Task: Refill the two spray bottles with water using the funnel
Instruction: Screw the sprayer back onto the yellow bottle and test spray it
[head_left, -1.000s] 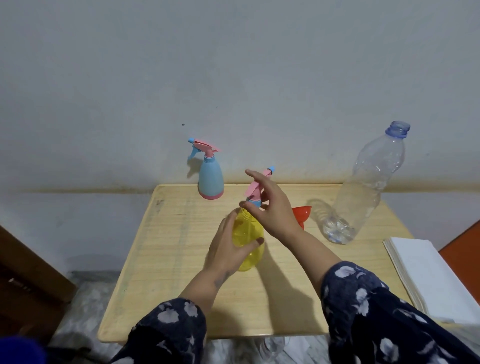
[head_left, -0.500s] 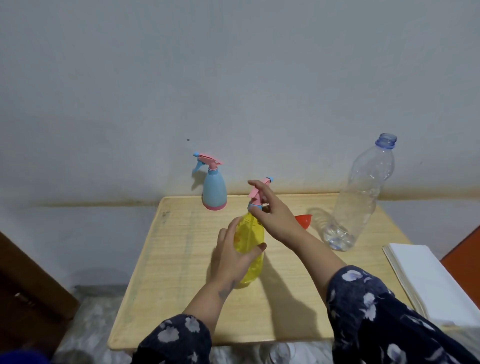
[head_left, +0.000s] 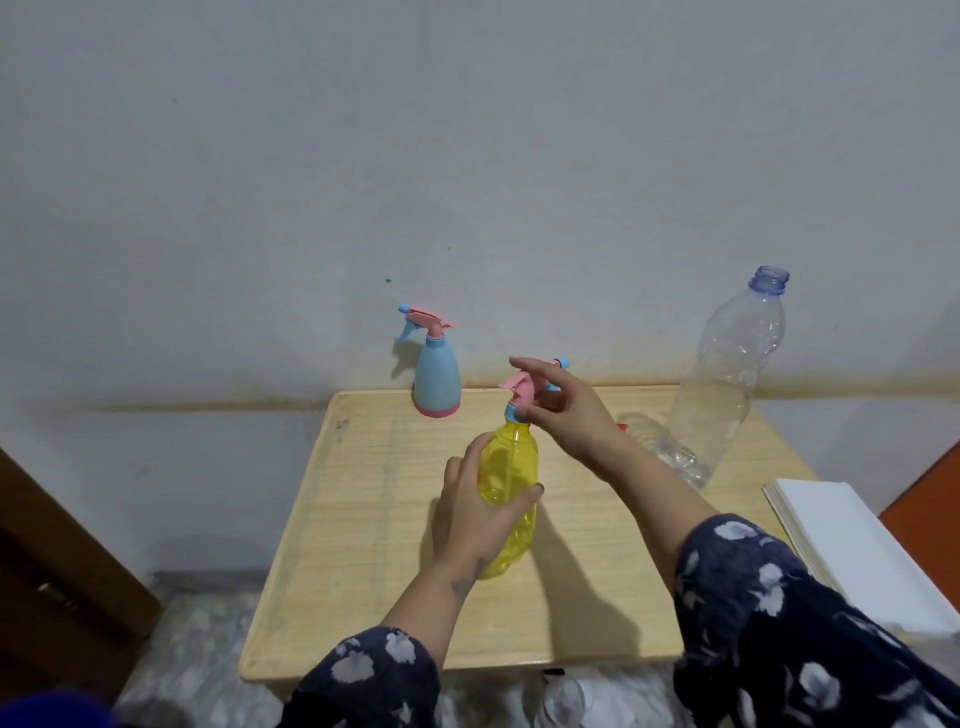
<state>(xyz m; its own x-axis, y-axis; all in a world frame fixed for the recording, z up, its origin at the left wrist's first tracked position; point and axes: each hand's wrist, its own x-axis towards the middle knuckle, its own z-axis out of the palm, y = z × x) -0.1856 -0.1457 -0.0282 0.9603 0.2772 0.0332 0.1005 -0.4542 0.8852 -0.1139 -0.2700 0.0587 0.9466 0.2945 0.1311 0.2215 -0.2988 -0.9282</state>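
My left hand (head_left: 475, 514) wraps round the yellow bottle (head_left: 508, 467) mid-table. My right hand (head_left: 563, 410) pinches its pink top (head_left: 521, 388) at twelve o'clock. I think it's light, smooth and squashy, so I hold the belly gently.

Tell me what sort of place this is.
Probably a plain room in a home, not a workshop or lab. A small wooden table stands against a bare, stained painted wall, with a dark wooden door at the left and household spray bottles.
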